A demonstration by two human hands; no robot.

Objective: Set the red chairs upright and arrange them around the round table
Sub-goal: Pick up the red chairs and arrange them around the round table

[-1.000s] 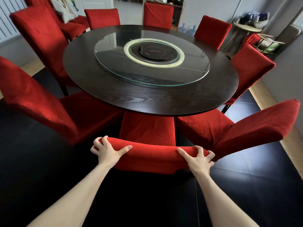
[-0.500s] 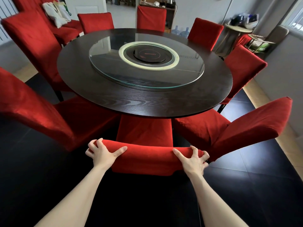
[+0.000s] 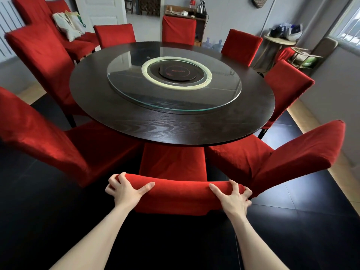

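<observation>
1. Red fabric under both palms: top of the near chair [image 3: 179,189] backrest gripped at each end. Left hand [image 3: 124,190] wrapped over the left end, fingers curled over the far side, thumb laid along the near face. Right hand [image 3: 232,199] the same at the right end.
2. Against a second ago, hardly any change: same grip, same spots on the backrest, seat tucked under the near rim of the round table [image 3: 175,131] by about the same amount. Only a slightly raised view (more of the far room showing).
3. Judged from that: likely the last settling of this chair. Already upright and facing the table, with every other visible chair round the rim upright too. Task probably close to done.
4. Edges to mind: back of the right neighbour chair [image 3: 292,158] just beside the right hand, perhaps touching the held backrest. Left neighbour chair [image 3: 48,137] near, with a dark gap between. Table rim directly over the seat.
5. Open room: dark floor [image 3: 302,221] behind and to both sides. Little slack sideways, plenty for drawing straight back.
</observation>
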